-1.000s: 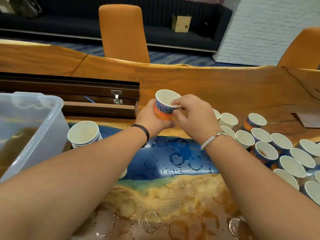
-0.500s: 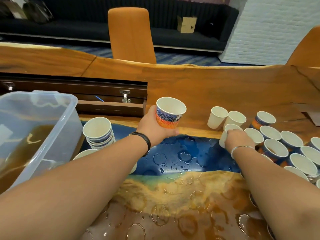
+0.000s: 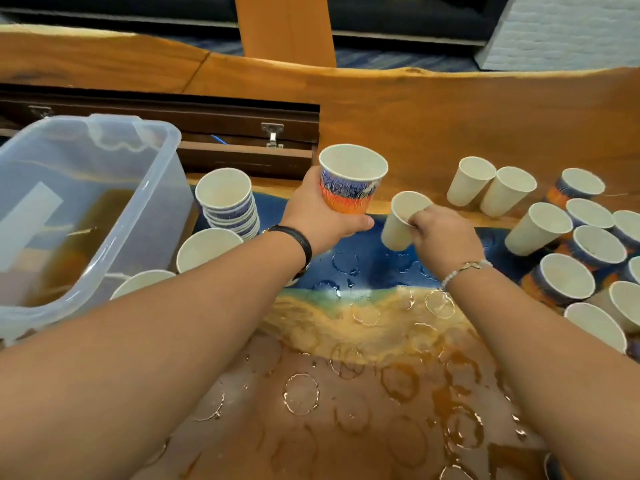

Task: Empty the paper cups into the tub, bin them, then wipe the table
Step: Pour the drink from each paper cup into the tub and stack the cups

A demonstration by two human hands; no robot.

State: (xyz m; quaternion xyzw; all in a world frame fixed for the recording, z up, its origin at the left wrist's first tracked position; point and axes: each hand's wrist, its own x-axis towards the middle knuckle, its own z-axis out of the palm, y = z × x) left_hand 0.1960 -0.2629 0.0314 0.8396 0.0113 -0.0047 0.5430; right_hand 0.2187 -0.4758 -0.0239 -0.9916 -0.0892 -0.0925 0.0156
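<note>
My left hand (image 3: 318, 213) grips a blue-and-orange patterned paper cup (image 3: 349, 181), held upright above the wet table (image 3: 346, 393). Just to its right, my right hand (image 3: 440, 233) pinches the rim of a plain white paper cup (image 3: 398, 223), tilted and lifted off the surface. The clear plastic tub (image 3: 86, 209) stands at the left with brown liquid inside. A stack of nested patterned cups (image 3: 228, 206) sits beside the tub. Several more cups (image 3: 571, 244), white and patterned, crowd the right side of the table.
Wet brown ring marks and drops cover the resin tabletop near me. A dark open case (image 3: 221, 140) lies behind the tub. More white cups (image 3: 204, 247) stand under my left forearm. An orange chair (image 3: 287, 29) stands beyond the far table edge.
My right hand let go of the patterned cup, reached right into the group of cups, and has lifted a white cup toward the left hand. The left hand still holds the patterned cup.
</note>
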